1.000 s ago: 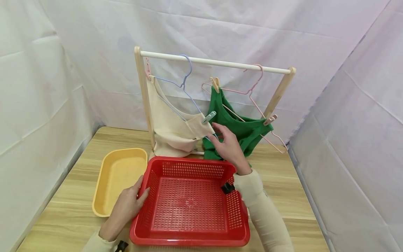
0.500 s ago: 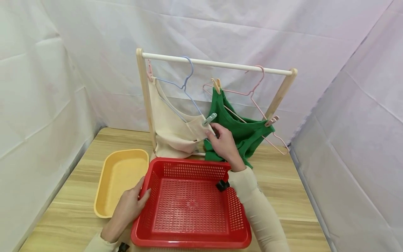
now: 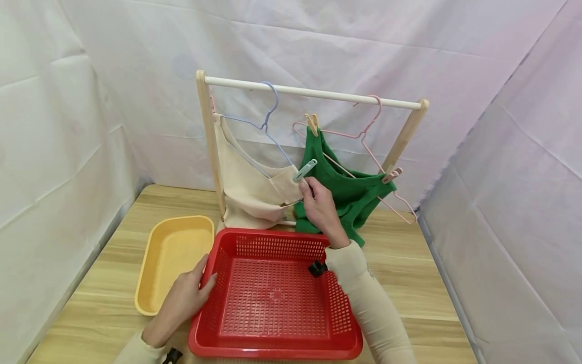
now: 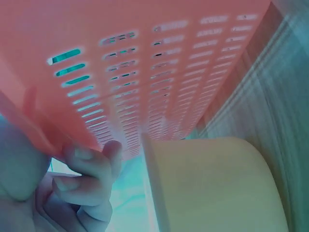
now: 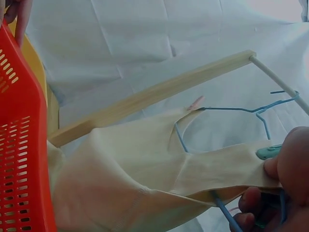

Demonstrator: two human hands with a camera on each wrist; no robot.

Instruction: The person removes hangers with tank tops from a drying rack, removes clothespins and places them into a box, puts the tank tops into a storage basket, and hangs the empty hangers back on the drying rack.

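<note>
A cream sleeveless top [image 3: 250, 184] hangs on a blue hanger [image 3: 268, 114]. With thumb and fingers, my right hand [image 3: 320, 202] pinches its right shoulder strap, just below a pale green clothespin [image 3: 305, 170]. In the right wrist view the thumb presses the cloth near the clothespin, and the fingers curl behind by the hanger's end. My left hand [image 3: 186, 293] grips the left rim of a red plastic basket [image 3: 275, 349], thumb inside; the left wrist view has its fingers curled under the rim. A pink clothespin [image 3: 212, 103] sits at the top's left shoulder, partly hidden by the rack post.
Both hangers hang from the white bar [image 3: 313, 93] of a wooden rack [image 3: 210, 146]. On a pink hanger [image 3: 370, 121], a green top [image 3: 345, 189] is held by two clothespins. A yellow tray [image 3: 175, 263] stands left of the basket on the wooden table [image 3: 409, 283].
My right hand has closed from loosely spread fingers onto the cream strap. The top's left shoulder and pink clothespin have shifted slightly, and the green clothespin has tilted right. The left hand stays on the basket.
</note>
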